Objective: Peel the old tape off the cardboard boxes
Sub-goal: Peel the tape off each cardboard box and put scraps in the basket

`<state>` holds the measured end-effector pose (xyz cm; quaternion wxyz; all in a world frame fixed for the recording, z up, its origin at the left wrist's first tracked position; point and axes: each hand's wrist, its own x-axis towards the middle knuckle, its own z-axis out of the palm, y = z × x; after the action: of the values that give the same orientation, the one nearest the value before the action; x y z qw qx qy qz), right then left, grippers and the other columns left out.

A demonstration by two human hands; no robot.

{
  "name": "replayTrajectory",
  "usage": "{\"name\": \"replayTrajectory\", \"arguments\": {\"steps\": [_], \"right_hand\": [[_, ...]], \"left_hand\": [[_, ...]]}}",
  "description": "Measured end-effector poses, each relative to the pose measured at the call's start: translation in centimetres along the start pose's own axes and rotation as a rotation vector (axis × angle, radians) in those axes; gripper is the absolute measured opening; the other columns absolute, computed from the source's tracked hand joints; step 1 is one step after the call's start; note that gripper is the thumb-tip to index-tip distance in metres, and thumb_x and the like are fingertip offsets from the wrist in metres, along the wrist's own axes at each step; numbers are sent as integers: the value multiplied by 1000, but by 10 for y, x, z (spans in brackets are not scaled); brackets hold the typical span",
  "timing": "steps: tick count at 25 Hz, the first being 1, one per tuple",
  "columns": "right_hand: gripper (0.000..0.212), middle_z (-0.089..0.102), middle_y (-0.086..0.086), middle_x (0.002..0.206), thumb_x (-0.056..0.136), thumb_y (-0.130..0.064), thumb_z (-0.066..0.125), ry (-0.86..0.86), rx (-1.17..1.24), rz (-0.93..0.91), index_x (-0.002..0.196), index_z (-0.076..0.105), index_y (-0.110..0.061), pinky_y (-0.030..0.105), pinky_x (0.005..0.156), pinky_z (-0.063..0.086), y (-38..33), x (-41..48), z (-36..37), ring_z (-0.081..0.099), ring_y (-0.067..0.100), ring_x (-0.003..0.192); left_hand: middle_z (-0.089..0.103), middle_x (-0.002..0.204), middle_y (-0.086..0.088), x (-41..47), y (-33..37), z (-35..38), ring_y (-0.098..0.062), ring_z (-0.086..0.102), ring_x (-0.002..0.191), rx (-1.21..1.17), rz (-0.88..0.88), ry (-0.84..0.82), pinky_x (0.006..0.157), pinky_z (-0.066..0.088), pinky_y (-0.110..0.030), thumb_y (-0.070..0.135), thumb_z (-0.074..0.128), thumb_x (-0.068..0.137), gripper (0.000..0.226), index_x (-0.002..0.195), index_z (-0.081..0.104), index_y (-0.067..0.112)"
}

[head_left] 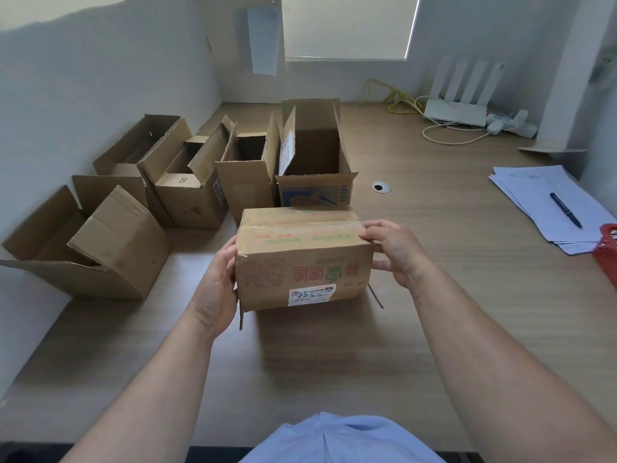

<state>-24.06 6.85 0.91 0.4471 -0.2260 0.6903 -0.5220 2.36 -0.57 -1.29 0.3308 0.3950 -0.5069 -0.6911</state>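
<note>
Fingers of the left hand (218, 289) clasp the left end of a closed brown cardboard box printed red and green (300, 265), on or just above the wooden desk (450, 295); the right hand (397, 252) grips its right end. Clear old tape (300, 224) runs left to right along the top seam, ending at the right hand, the nearer one; whether any edge has lifted is unclear.

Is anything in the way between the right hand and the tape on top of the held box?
Nothing visible. The right hand grips the box at its right end, with its fingertips at the end of the tape that runs along the top. The left hand holds the left end, clear of the tape.
</note>
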Motion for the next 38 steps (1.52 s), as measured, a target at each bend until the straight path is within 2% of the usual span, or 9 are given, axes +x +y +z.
{"name": "replayTrajectory", "arguments": {"steps": [4,8,11,14,19,25,28,31,38], "right_hand": [[60,59,7,121,82,-5,58,3,59,-7,137,40,-20,32,62,50,3,3,2,61,18,101],[74,54,10,130,81,2,51,-36,86,26,147,25,-23,31,59,51,10,5,9,57,27,111],[76,54,11,126,82,4,51,-58,143,83,148,23,-22,31,59,53,17,6,15,59,27,104],[74,57,3,112,83,2,52,-85,261,151,147,25,-24,33,68,53,26,8,20,62,24,91],[61,56,10,119,85,-3,47,-216,390,245,140,37,-25,26,56,45,53,5,45,59,16,63],[36,46,3,62,84,0,38,-197,152,390,111,52,-18,20,52,27,98,3,46,36,13,45],[25,37,2,62,81,-4,40,-173,-57,400,88,60,-16,27,54,23,96,6,33,32,18,52],[19,52,5,82,87,-11,48,-73,-142,330,97,63,-15,30,57,39,78,11,23,46,21,68],[20,63,1,89,92,-28,49,-87,61,-28,89,67,-19,34,78,43,2,25,24,56,16,85]], "left_hand": [[67,119,6,1,7,0,-20,54,117,29,58,11,85,48,-34,47,45,82,37,114,62,53],[63,124,10,2,20,-3,-3,57,112,147,109,85,78,50,-18,39,33,97,38,129,54,44],[51,138,6,0,41,0,-7,50,120,356,157,132,99,47,-30,39,29,94,43,132,48,47],[44,137,18,-9,70,14,-13,33,129,644,297,176,112,25,-49,39,33,82,47,126,45,52],[42,140,23,-15,103,40,-9,26,128,1150,535,150,102,12,-31,48,32,84,47,129,48,52],[44,139,12,-13,61,43,-16,32,126,1318,363,63,101,19,-32,40,42,98,37,134,52,41],[48,132,7,-12,41,56,-20,39,118,1442,490,29,98,26,-36,38,42,99,38,134,54,33],[48,128,4,-1,42,64,-21,39,115,1525,471,65,98,30,-38,42,40,98,44,139,48,30],[23,158,7,28,48,75,-14,12,145,1469,426,-52,115,7,-35,46,38,97,41,131,45,25]]}}
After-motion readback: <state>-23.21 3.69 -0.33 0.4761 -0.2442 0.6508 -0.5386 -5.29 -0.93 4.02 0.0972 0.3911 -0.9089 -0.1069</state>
